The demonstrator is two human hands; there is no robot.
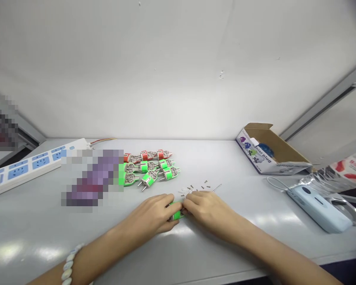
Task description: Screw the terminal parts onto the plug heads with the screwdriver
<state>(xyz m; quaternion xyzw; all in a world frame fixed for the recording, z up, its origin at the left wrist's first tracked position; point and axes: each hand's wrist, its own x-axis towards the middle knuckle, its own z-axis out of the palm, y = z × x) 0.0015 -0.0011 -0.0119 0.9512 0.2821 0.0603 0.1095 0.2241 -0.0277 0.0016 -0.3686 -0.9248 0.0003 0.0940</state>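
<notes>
the left hand (148, 213) and right hand (209, 209) meet over a white table (225, 253), their fingers closed narrowly around a green plug (177, 211) that sits between them, just above the tabletop and partly hidden. a bead bracelet (68, 264) circles the left wrist. just past the right fingers lie small metal pins (192, 187) and a thin wire (217, 187). farther up are rows of red and green plugs (144, 166), beside a power strip (26, 167). an open cardboard box (269, 152) and a pale blue gadget (317, 208) sit to the right.
</notes>
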